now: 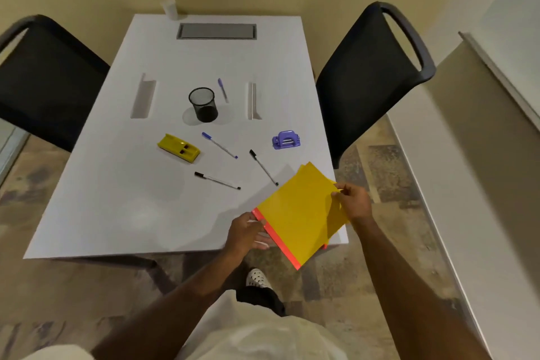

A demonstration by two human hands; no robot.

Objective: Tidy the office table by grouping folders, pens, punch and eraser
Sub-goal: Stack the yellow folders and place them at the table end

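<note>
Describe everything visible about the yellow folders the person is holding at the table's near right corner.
The yellow folders look like thin, glossy plastic covers stacked slightly fanned, with an orange-red spine strip along the lower-left edge. They sit tilted over the near right corner of the white table, partly overhanging its edge. The left hand holds the spine side; the right hand pinches the far right edge. Nothing else touches them; how many there are cannot be told.
</note>
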